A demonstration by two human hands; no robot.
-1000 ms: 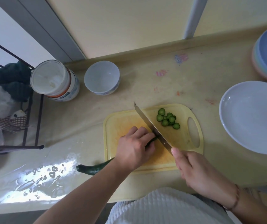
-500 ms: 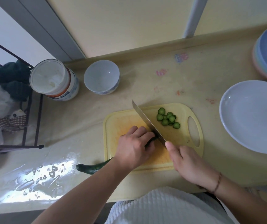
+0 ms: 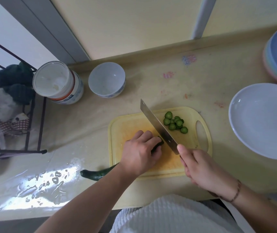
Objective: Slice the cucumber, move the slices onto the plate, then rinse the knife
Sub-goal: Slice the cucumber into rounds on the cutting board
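Gripped in my right hand [image 3: 203, 167] is the knife [image 3: 158, 126], fingers wrapped around its hidden handle, blade slanting across the board; my left hand [image 3: 141, 153] presses down on the cucumber [image 3: 95, 174], fingers curled over it just beside the blade. Going down in size, I see the pale surface [image 3: 151, 84], then the white plate [image 3: 262, 121] lying bare to the right, well apart from the yellow cutting board [image 3: 191, 165]. Most of the cucumber's dark tail sticks off the board's left edge. Several round slices [image 3: 175, 123] sit heaped on the board beyond the blade, near its handle hole.
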